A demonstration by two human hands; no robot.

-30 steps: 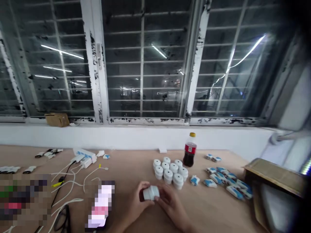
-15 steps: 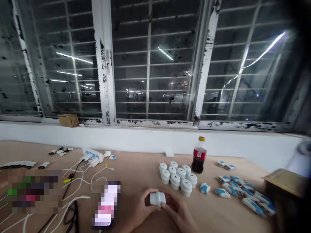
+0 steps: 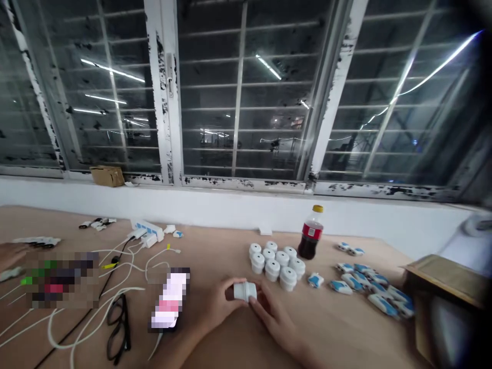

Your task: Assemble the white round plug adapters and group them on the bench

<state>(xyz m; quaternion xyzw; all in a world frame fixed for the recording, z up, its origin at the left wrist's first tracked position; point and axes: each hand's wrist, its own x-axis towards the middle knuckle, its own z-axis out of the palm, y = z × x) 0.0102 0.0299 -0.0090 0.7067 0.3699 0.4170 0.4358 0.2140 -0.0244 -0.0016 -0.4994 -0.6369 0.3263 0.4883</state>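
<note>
Between my two hands, just above the table's near middle, is a white ribbed plastic cylinder (image 3: 244,291), lying on its side. My left hand (image 3: 224,302) grips its left end, thumb below and fingers over the top. My right hand (image 3: 269,310) closes on its right end with the thumb across the front. Behind them, a cluster of similar white round plastic pieces (image 3: 272,268) stands upright, each with a dark hole in the top. A small blue-and-white piece (image 3: 315,280) lies to the right of that cluster.
A cola bottle (image 3: 311,233) stands behind the cluster. Several blue-and-white devices (image 3: 355,281) lie at right, near a cardboard box (image 3: 442,282). At left are a phone (image 3: 171,300), eyeglasses (image 3: 118,328), tangled white cables (image 3: 96,302) and a power strip (image 3: 146,233). Another person's hand (image 3: 11,254) shows at the far left edge.
The camera view has tilted down, so the table items sit higher in view and more of the eyeglasses shows. Both hands still hold the white cylinder.
</note>
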